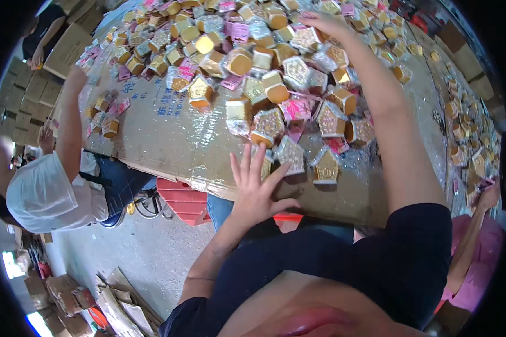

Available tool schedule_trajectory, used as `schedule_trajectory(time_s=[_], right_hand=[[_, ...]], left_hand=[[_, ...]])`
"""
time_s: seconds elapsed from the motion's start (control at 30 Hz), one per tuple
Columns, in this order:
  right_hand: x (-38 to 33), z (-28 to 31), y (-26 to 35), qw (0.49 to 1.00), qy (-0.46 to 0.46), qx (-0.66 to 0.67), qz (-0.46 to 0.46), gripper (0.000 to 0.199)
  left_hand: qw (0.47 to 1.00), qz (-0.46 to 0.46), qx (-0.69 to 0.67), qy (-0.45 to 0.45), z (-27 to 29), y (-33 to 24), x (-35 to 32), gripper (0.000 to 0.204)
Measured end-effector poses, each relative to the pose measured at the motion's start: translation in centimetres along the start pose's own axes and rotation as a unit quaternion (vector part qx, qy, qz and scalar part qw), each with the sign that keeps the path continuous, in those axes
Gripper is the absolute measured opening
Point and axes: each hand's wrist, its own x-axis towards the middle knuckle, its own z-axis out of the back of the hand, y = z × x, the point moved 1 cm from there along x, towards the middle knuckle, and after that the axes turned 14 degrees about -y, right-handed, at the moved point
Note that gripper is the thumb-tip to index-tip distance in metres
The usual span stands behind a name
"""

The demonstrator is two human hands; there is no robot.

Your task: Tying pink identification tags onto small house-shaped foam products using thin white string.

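Note:
A big pile of small house-shaped pieces (239,62), gold and glittery white, covers the table top, many in clear plastic wrap. Pink cards (237,32) lie among them. My left hand (260,188) is near the front edge, its fingers spread; the fingertips reach a gold-based house (267,128). Just right of it stand a silver house (290,155) and a gold house (326,167). Stretched far over the pile, my right hand (325,24) has its fingers extended on the wrapped houses at the back. Nothing shows gripped in either hand.
The table is covered with brown cardboard (152,135). At left, a person in a white shirt (45,196) reaches over a small group of houses (104,121). Another person in pink (478,253) works at right beside more houses. A red plastic stool (183,202) stands below the edge.

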Motion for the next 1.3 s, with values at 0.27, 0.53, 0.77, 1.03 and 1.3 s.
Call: schedule_trajectory(time_s=[0.27, 0.53, 0.77, 1.03, 1.3], right_hand=[[-13.9, 6.1, 10.1, 0.981, 0.176, 0.071, 0.048, 0.057], [-36.7, 16.7, 15.2, 0.970, -0.198, -0.123, -0.063, 0.040], [-52.1, 10.7, 7.8, 0.898, -0.334, -0.253, -0.135, 0.024], [-51.9, 10.5, 4.7, 0.900, -0.324, -0.218, -0.193, 0.023], [-51.1, 13.9, 4.4, 0.910, -0.347, -0.124, -0.188, 0.022]], left_hand=[[0.991, -0.068, 0.113, -0.006, -3.3, -0.9, 0.2, 0.074], [0.983, -0.102, 0.096, -0.114, -4.4, 0.0, -0.8, 0.050], [0.982, -0.106, 0.116, -0.105, -4.7, -0.2, -0.6, 0.038], [0.978, -0.132, 0.120, -0.107, -4.7, -0.1, -0.7, 0.031], [0.980, -0.133, 0.093, -0.119, -4.8, 0.2, -0.6, 0.027]])
